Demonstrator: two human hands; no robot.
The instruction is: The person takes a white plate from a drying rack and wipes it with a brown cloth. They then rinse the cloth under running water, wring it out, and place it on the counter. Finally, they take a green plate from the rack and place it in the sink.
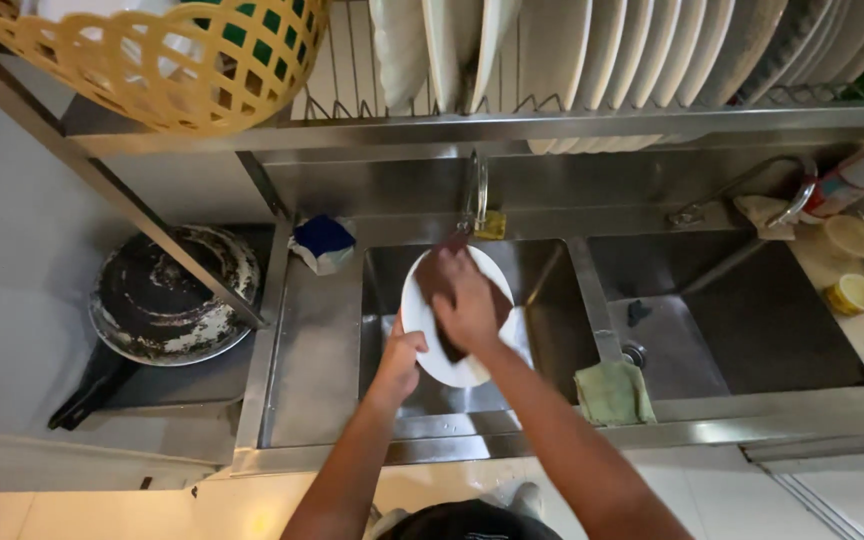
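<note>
Both forearms reach over the sink's (pixel 552 428) front edge: left hand (pixel 399 362) grips a white plate (pixel 422 310) above the left basin, right hand (pixel 467 305) presses a brown cloth (pixel 439 278), probably a scouring pad, against it.

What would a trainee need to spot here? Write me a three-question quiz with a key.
1. True or false: the left hand steadies the white plate by its lower edge.
2. What does the right hand press on the plate? A) brown cloth B) yellow sponge C) steel brush
3. Where does the green cloth lie?

Key: 1. True. 2. A, the brown cloth. 3. Over the sink's front rim, at the divider between the basins.
</note>
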